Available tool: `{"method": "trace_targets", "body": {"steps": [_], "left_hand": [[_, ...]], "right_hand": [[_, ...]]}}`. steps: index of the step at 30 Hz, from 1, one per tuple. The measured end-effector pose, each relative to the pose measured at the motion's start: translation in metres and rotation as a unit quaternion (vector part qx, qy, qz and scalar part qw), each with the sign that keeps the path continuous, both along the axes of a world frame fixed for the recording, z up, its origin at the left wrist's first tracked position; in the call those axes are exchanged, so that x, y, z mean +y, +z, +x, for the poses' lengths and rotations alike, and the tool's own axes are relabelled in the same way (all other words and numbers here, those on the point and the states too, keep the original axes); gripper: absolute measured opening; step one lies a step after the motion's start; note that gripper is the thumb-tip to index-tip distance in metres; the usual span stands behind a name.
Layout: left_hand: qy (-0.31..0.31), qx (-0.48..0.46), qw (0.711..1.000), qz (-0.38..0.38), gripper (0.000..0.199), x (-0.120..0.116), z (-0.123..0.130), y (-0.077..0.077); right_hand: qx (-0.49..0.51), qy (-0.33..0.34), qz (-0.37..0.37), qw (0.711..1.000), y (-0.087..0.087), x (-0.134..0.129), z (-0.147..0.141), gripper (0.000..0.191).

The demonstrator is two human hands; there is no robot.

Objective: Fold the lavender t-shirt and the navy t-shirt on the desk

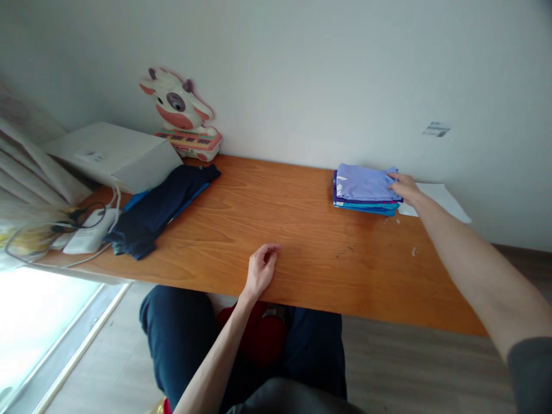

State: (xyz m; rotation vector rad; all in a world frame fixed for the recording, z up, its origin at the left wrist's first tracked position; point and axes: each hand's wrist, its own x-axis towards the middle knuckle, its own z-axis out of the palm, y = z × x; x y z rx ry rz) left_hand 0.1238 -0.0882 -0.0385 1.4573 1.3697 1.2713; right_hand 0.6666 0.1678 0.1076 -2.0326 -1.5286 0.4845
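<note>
A stack of folded clothes (366, 206) lies near the wall on the right of the wooden table, in purple, teal and blue layers. On top is a folded lavender shirt (364, 183) with a white print at its left side. My right hand (404, 187) reaches over to the stack, its fingers apart and touching the shirt's right edge. My left hand (261, 269) rests at the table's front edge, fingers loosely curled and holding nothing. Further left lies a pile of dark navy clothes (161, 207), with blue cloth showing underneath.
The wooden table (276, 201) meets the wall. A white box (116, 155) and a cow-shaped toy keyboard (185, 118) stand at back left. A white power strip (91, 231) with cables lies by the curtain (34, 167). White paper (442, 201) sits beside the stack.
</note>
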Motion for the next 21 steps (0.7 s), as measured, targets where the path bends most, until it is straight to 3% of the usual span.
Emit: {"method": "trace_targets", "body": {"steps": [3,6,8,11,13,16,18,21], "left_hand": [[0.02,-0.049,0.999,-0.008,0.023,0.002,0.001,0.001],[0.031,-0.111,0.993,-0.01,0.022,0.003,0.003,0.001],[0.025,-0.157,0.987,-0.007,0.023,0.005,0.002,-0.001],[0.032,-0.207,0.978,-0.015,0.023,0.012,-0.017,-0.001],[0.06,-0.169,0.984,-0.001,0.022,0.023,-0.049,0.003],[0.142,0.025,0.987,0.07,0.023,0.05,-0.125,0.02],[0.202,0.164,0.963,0.071,0.032,0.071,-0.182,0.035],[0.249,0.324,0.912,0.019,0.051,0.095,-0.252,0.049]], "right_hand": [[-0.11,-0.012,0.065,0.992,-0.002,-0.015,-0.013,0.064],[-0.244,0.13,0.135,0.952,-0.015,-0.028,-0.04,0.063],[-0.266,0.213,0.07,0.938,-0.028,-0.028,-0.061,0.069],[-0.244,0.239,-0.099,0.935,-0.046,-0.016,-0.086,0.079],[-0.243,0.233,-0.135,0.932,-0.053,-0.011,-0.097,0.086],[-0.262,0.237,-0.008,0.935,-0.058,-0.025,-0.115,0.089],[-0.257,0.278,0.095,0.921,-0.065,-0.048,-0.135,0.085],[-0.231,0.371,0.128,0.89,-0.087,-0.086,-0.176,0.078]]}}
